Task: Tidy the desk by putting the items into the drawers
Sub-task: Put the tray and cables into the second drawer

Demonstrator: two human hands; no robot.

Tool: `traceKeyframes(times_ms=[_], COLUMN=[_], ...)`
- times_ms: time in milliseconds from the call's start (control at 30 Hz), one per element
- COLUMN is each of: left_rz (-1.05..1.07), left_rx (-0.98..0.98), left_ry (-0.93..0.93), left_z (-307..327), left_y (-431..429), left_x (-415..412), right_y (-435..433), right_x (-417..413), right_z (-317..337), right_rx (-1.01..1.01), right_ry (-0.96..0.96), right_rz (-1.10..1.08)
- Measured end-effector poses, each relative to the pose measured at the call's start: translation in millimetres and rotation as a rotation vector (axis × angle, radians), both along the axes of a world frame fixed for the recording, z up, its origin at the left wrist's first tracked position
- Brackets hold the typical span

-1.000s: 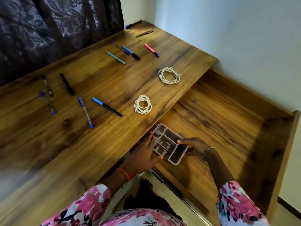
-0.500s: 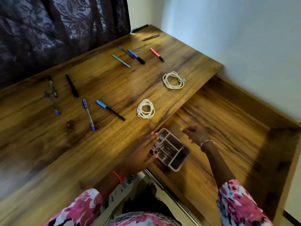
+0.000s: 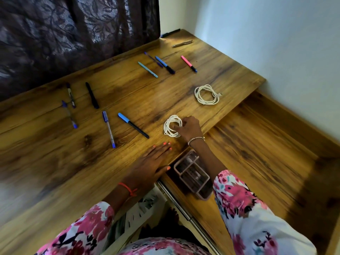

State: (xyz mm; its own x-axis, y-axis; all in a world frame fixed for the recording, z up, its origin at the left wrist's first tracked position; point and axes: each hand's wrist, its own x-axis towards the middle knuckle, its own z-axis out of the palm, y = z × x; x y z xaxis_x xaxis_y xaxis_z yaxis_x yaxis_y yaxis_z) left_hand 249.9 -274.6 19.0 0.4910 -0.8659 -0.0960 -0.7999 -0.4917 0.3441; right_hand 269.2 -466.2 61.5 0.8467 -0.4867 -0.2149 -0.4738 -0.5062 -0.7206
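Note:
My right hand [image 3: 187,128] pinches the near white coiled cable [image 3: 170,127] on the wooden desk [image 3: 55,162], close to its front edge. My left hand [image 3: 152,162] lies flat on the desk with straight fingers, just left of the open drawer [image 3: 266,153]. A pink compartment tray [image 3: 193,174] holding small items sits in the drawer's near left corner, partly under my right forearm. A second white coiled cable [image 3: 207,94] lies further back on the desk. Several pens and markers are spread over the desk, among them a blue-capped marker [image 3: 133,125] and a pink marker [image 3: 189,63].
A dark patterned curtain [image 3: 73,34] hangs behind the desk. A white wall [image 3: 276,43] borders the desk and drawer on the right. The drawer's raised wooden sides [image 3: 303,122] enclose a wide bare wooden floor to the right of the tray.
Both hands let go of the pink tray, now resting in the drawer. My right hand rose to the near cable and took hold of it. My left hand moved onto the desk.

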Motion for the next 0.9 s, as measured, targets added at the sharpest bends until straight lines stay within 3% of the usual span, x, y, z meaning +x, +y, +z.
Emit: traceKeyframes(times_ms=[200,333,567,733,900], left_rz=[0.013,0.014,-0.012,-0.003,-0.018], left_rx=[-0.025,-0.061,-0.087,-0.072,-0.024], left_ry=[-0.015,-0.021,0.035,0.029,-0.029], left_z=[-2,-6,0,3,-3], left_y=[2,4,-26,-60,-67], left_x=[2,2,16,37,44], right_y=[-12,-33,-92,-101,-97], right_x=[-2,-27,-78,-87,-91], right_z=[-7,-7,-19,-53,-81], right_rx=[0.044,0.076,0.233,0.352,0.291], right_ry=[-0.008,-0.114,-0.266,-0.135,0.013], right_rz=[-0.120,-0.270,-0.751,-0.847,-0.747])
